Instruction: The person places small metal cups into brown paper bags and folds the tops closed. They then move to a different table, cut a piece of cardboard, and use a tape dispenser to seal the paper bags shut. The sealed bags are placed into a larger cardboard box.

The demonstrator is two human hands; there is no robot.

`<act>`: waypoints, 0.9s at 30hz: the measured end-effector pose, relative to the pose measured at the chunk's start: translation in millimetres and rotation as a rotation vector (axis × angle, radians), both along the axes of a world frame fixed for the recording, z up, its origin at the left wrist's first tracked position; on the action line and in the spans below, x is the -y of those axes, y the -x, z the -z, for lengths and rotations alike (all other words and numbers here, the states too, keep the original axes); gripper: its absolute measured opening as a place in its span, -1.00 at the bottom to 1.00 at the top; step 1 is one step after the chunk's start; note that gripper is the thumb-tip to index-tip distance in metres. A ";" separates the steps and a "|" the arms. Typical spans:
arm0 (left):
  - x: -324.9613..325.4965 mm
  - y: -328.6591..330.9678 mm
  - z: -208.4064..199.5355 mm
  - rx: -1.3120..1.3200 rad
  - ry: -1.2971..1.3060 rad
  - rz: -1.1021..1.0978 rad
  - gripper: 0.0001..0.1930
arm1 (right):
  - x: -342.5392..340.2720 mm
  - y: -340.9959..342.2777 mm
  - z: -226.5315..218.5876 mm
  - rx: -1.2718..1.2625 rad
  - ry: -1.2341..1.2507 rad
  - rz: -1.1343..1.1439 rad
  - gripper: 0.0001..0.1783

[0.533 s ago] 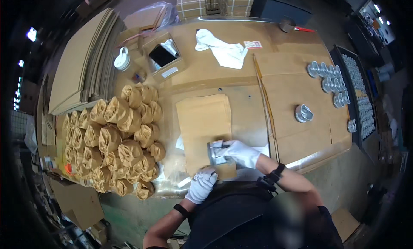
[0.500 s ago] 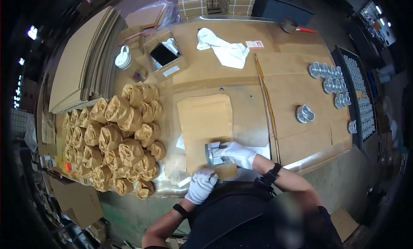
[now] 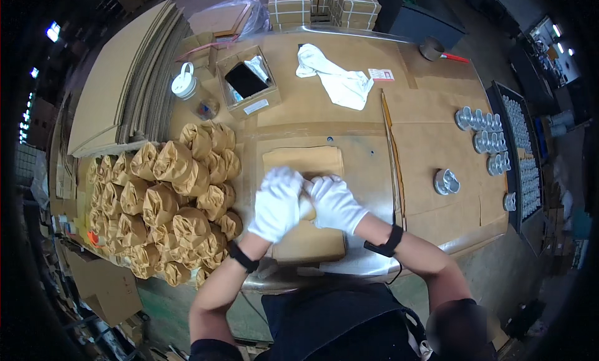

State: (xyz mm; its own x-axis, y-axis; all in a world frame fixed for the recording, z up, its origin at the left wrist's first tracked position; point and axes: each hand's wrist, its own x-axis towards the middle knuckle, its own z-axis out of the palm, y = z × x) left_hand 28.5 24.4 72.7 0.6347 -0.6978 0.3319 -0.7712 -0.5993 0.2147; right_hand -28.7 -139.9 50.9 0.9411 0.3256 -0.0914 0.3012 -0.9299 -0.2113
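Red-white card 1 o'clock, white label on cardboard box 11 o'clock; text illegible. White-gloved L hand + R hand together, fingers bent, over flat brown-paper stack, ctr to 6 o'clock; tan item btwn, mostly hidden, can't tell if clamped.

This is a workshop or factory floor, at a packing counter covered with cardboard. Twisted brown-paper bundles crowd its left side, with a thick stack of flat cardboard sheets at the far left. Silvery metal parts stand in batches on the right, and many smaller ones fill rows beyond the counter's edge. Strapped cartons are piled at the far side, strip lights glow in the dim surroundings, and the hands wear white work gloves.
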 end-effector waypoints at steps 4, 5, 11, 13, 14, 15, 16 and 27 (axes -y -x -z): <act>-14.8 5.0 16.0 -0.188 -0.018 0.176 -0.24 | 16.3 -13.2 -25.3 -0.427 -0.013 -0.012 0.09; -13.7 -6.8 20.3 -0.318 -0.001 0.165 -0.24 | 20.0 -16.5 -25.8 -0.285 -0.007 -0.021 0.08; -7.8 -27.3 36.2 -0.087 0.102 -0.008 -0.42 | 20.6 -35.0 26.2 0.323 -0.242 0.076 -0.11; -14.5 -10.9 51.1 0.042 0.132 -0.053 -0.47 | 10.2 -32.1 22.6 0.226 -0.346 0.098 -0.16; -16.2 -8.4 72.6 0.053 0.123 -0.089 -0.50 | 6.0 -29.8 30.2 0.252 -0.352 0.106 -0.14; -12.1 -8.0 73.8 0.065 0.117 -0.122 -0.52 | 4.5 -27.8 33.1 0.281 -0.352 0.117 -0.13; -9.9 -11.8 74.8 -0.069 0.126 -0.113 -0.52 | 3.4 -25.2 35.4 0.282 -0.374 0.164 -0.14; 32.3 27.5 49.3 -0.994 0.560 -0.581 -0.50 | 20.4 -16.4 29.0 0.292 -0.448 0.030 -0.18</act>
State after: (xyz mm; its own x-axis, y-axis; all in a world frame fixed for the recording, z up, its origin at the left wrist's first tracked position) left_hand 1.0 -7.9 23.4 0.9409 -0.1554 -0.3008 0.2086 -0.4338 0.8766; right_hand -12.2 -160.3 21.9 0.9160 0.2453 0.3173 0.3815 -0.7771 -0.5006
